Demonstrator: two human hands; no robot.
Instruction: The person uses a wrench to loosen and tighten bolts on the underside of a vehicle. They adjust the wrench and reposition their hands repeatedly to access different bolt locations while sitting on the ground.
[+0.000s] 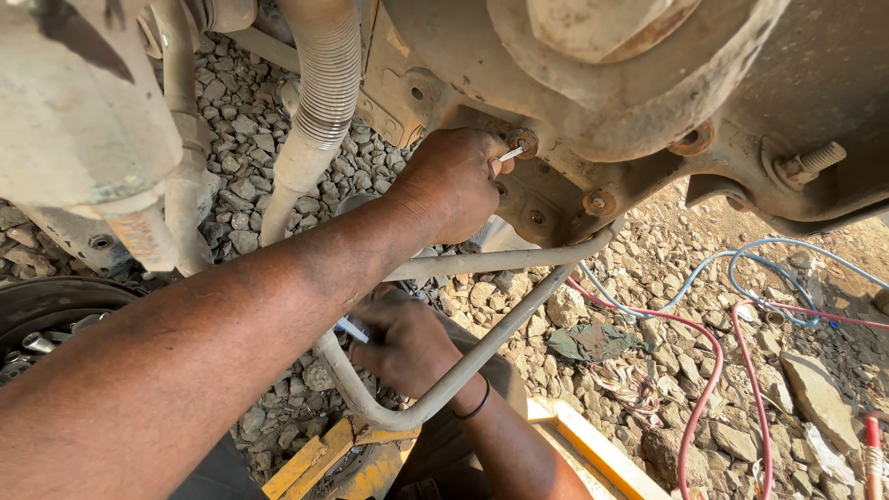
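Note:
My left hand (449,185) reaches up to the rusty, dusty metal housing (593,102) overhead. Its fingers pinch a thin white stick (511,154) whose tip sits at a bolt hole (524,143) on the housing's flange. Lower down, my right hand (407,347), with a black band at the wrist, is closed around a small white and blue object (352,329) that is mostly hidden. It rests just behind a bent grey metal tube (482,347).
A ribbed grey hose (324,83) hangs at the upper left beside a large dusty casting (74,102). Crushed stone (250,111) covers the ground. Red hoses (713,380) and blue hoses (741,264) trail at the right near a crumpled rag (593,340). A yellow frame (593,449) lies below.

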